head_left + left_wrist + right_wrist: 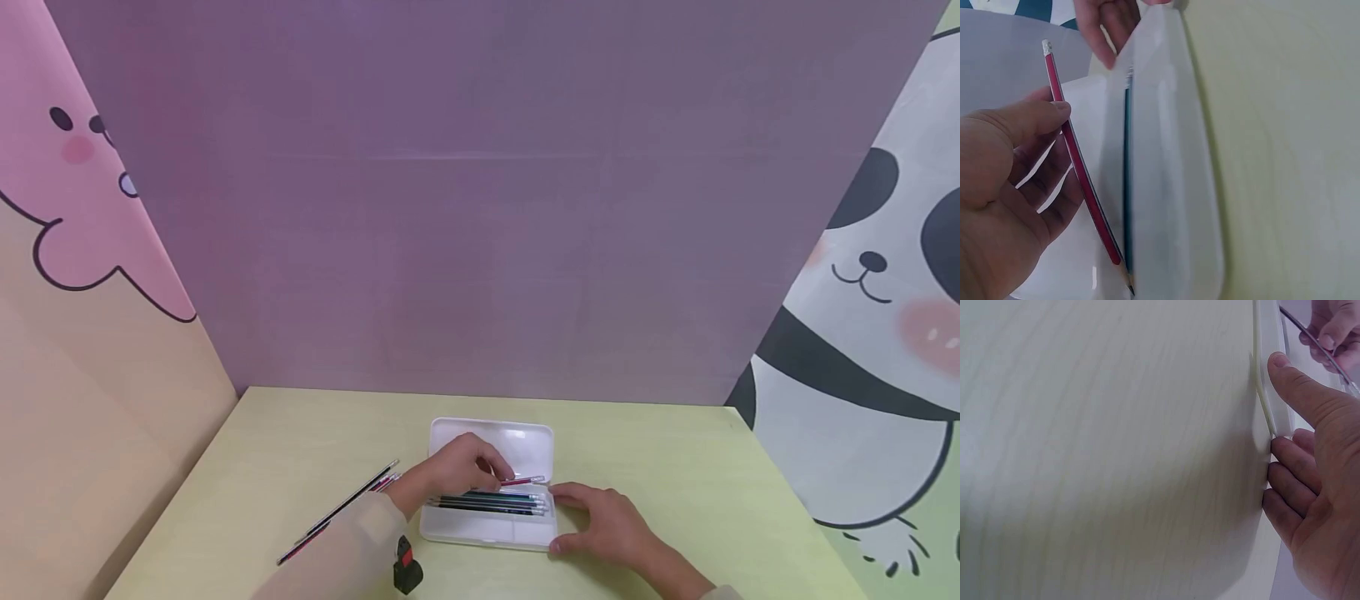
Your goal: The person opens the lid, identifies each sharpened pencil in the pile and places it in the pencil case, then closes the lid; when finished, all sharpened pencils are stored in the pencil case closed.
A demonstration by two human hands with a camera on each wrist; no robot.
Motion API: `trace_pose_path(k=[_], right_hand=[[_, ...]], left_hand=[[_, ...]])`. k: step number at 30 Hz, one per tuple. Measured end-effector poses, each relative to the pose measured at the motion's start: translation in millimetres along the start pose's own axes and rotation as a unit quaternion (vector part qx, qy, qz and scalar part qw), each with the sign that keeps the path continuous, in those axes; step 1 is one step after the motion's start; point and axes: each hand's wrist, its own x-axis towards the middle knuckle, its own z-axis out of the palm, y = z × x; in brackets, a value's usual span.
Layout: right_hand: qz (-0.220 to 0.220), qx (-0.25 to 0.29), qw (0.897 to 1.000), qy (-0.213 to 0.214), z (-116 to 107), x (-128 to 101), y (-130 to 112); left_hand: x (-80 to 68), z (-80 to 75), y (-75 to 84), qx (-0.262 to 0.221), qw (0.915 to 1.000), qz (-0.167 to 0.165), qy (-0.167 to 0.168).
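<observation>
Here left hand (pixel 453 468) fingers pinch the red pencil (pixel 1079 159); right hand (pixel 603 518), fingers relaxed, steadies the case (pixel 491 533)

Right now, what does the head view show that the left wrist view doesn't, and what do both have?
Only the head view shows the loose pencils lying on the table left of the case, the row of pencils inside it, and the purple backdrop.

Only the left wrist view shows the red pencil's sharpened tip down against the case floor, beside a teal pencil.

Both show the left hand holding the red pencil over the open white case, with the right hand at its edge.
</observation>
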Motion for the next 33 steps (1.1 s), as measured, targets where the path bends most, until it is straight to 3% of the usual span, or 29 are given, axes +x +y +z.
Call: trace_pose_path(k=[12, 26, 33], right_hand=[[0.015, 0.011, 1.0, -0.007, 1, 1, -1], [0.004, 0.005, 1.0, 0.002, 2, 2, 2], [0.006, 0.008, 1.0, -0.001, 1, 2, 2]], left_hand=[[1.1, 20.1, -17.7, 0.032, 0.9994, 0.015, -0.002], [0.3, 31.3, -9.4, 0.158, 0.9871, -0.008, 0.026], [-0.5, 29.1, -9.5, 0.155, 0.9878, -0.005, 0.017]])
